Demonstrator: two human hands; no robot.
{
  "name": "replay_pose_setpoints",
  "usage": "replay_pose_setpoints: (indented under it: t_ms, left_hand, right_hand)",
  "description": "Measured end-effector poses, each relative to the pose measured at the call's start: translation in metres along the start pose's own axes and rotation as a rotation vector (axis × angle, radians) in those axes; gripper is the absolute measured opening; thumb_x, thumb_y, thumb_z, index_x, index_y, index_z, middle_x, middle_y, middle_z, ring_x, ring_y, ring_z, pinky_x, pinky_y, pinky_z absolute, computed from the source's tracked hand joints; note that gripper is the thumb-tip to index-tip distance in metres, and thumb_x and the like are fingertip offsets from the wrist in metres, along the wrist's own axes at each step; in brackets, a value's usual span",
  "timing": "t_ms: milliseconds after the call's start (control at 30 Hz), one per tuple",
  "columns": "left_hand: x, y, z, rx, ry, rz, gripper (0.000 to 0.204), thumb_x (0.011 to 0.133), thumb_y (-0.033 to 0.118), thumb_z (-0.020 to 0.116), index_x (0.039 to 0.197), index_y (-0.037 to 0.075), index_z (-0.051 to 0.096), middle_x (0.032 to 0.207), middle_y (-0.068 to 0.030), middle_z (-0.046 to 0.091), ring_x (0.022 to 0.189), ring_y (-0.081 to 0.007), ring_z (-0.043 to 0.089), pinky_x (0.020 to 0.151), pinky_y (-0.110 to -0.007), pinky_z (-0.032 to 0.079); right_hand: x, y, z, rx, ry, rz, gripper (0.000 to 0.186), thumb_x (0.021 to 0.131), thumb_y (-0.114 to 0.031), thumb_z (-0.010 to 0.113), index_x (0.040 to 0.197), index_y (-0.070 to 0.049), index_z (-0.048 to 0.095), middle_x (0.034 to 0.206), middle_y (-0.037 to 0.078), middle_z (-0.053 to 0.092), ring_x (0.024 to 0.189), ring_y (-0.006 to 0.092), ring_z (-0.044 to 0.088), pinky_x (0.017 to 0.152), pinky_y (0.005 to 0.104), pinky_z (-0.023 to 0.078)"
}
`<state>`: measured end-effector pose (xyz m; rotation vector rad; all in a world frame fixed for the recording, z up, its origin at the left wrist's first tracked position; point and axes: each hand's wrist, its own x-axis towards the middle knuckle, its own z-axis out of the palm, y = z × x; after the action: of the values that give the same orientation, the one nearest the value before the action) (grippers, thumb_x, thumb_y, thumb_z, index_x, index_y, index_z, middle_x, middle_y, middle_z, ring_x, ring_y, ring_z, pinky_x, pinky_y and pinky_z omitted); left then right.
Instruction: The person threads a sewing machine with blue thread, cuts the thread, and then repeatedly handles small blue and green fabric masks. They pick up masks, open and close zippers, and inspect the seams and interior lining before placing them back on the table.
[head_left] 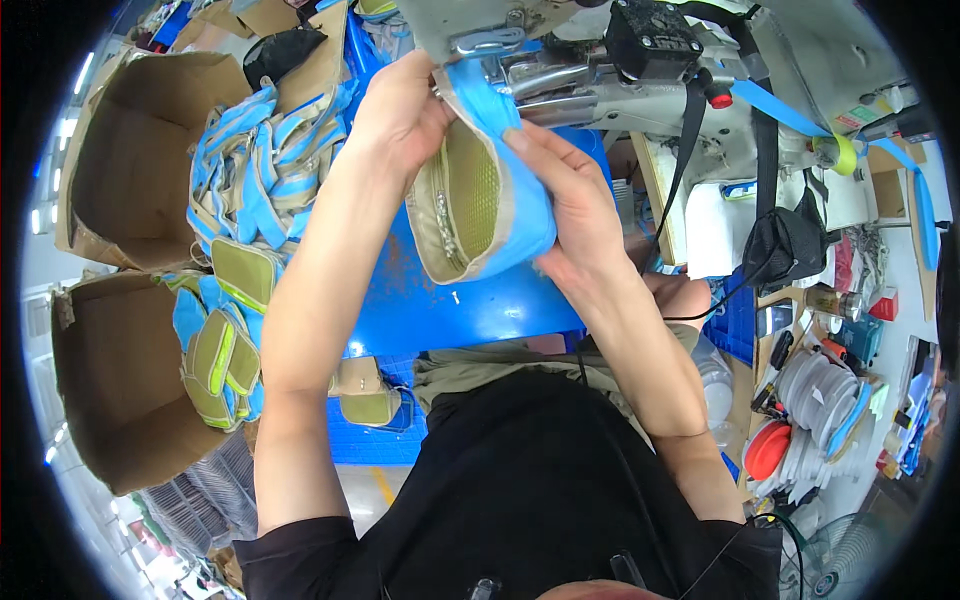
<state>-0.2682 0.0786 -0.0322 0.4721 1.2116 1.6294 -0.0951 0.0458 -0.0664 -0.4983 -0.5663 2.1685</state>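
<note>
A blue fabric pouch [500,200] with tan trim, an olive mesh panel and a zipper is held up against the sewing machine [600,70] at the top centre. My left hand [400,105] grips the pouch's upper left edge near the machine's metal foot. Along the pouch's right side lies my right hand [570,205], fingers wrapped around the blue fabric. Both forearms rise from the lower edge toward it.
A pile of similar blue and olive pouches [260,170] lies left, spilling toward two open cardboard boxes [130,150] [110,380]. A blue work surface [440,310] sits under the hands. Right side holds a black mesh bag [790,245], stacked white discs [810,390] and tools.
</note>
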Motion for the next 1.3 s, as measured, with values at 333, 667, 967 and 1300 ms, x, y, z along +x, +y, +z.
replay_pose_setpoints:
  t_ms: [333,667,967,1300]
  left_hand:
    - [0.013,-0.005,-0.008,0.030,-0.027,0.063,0.020,0.099,0.001,0.052,0.116,-0.004,0.062,0.111,-0.0129,0.068,0.097,-0.0239,0.069,0.089,-0.041,0.059]
    - [0.093,0.002,-0.041,-0.062,-0.238,-0.051,0.027,0.097,0.015,0.066,0.119,-0.001,0.063,0.112,-0.0150,0.070,0.094,-0.0190,0.069,0.081,-0.030,0.058]
    - [0.043,-0.004,-0.044,-0.160,-0.111,-0.046,0.029,0.100,0.026,0.063,0.115,0.001,0.062,0.105,-0.0077,0.066,0.097,-0.0183,0.064,0.086,-0.034,0.056]
    - [-0.050,-0.025,-0.020,0.148,-0.234,0.133,0.039,0.094,0.040,0.072,0.105,0.003,0.067,0.091,-0.0038,0.070,0.081,-0.0105,0.065,0.073,-0.028,0.053]
  right_hand:
    - [-0.008,0.002,0.001,-0.022,0.011,-0.017,0.033,0.098,-0.013,0.068,0.125,0.007,0.064,0.111,0.012,0.072,0.096,0.0150,0.070,0.084,0.0296,0.057]
    - [-0.002,0.004,0.003,-0.130,0.059,-0.077,0.029,0.096,-0.018,0.071,0.117,0.000,0.069,0.105,0.004,0.073,0.095,0.0112,0.066,0.087,0.0289,0.053]
    - [-0.049,-0.094,-0.012,-0.916,0.267,-0.772,0.027,0.093,-0.015,0.074,0.118,-0.004,0.072,0.109,0.002,0.071,0.100,0.0112,0.064,0.089,0.0276,0.051]
    - [-0.041,-0.544,-0.069,-1.752,0.813,-1.364,0.052,0.089,-0.035,0.077,0.126,0.001,0.068,0.116,0.012,0.069,0.101,0.0171,0.064,0.094,0.0300,0.048]
